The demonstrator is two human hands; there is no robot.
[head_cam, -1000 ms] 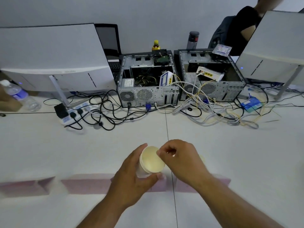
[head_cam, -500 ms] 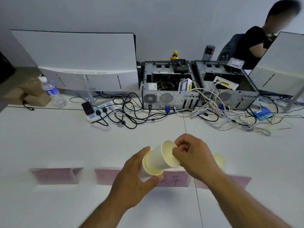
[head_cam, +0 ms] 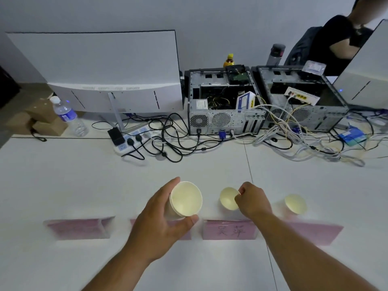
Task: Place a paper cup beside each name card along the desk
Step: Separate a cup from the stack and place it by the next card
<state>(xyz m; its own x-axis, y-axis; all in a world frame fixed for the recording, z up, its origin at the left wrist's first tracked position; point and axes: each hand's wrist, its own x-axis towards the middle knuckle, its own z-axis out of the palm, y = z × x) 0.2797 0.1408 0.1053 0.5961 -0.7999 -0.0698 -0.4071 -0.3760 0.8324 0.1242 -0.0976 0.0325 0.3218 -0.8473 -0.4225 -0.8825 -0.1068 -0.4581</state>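
Note:
My left hand [head_cam: 165, 219] grips a stack of cream paper cups [head_cam: 185, 200], tilted with the mouth toward me. My right hand [head_cam: 252, 201] pinches the rim of a single paper cup [head_cam: 228, 198], which is just behind the pink name card with handwriting [head_cam: 230, 229]. Another paper cup [head_cam: 296, 203] stands alone behind the blurred pink card at the right [head_cam: 315, 232]. A further pink card [head_cam: 79, 227] lies at the left, and one is partly hidden under my left hand.
Behind the cards lie a power strip [head_cam: 134, 139] with tangled black cables, two open computer cases [head_cam: 224, 101], a white monitor back [head_cam: 109, 70], a water bottle [head_cam: 69, 116] and cardboard boxes. A person in black sits at the far right.
My right hand pulled one cup off the stack and carried it right and down to behind the handwritten card. The left hand kept the stack. The view shifted left.

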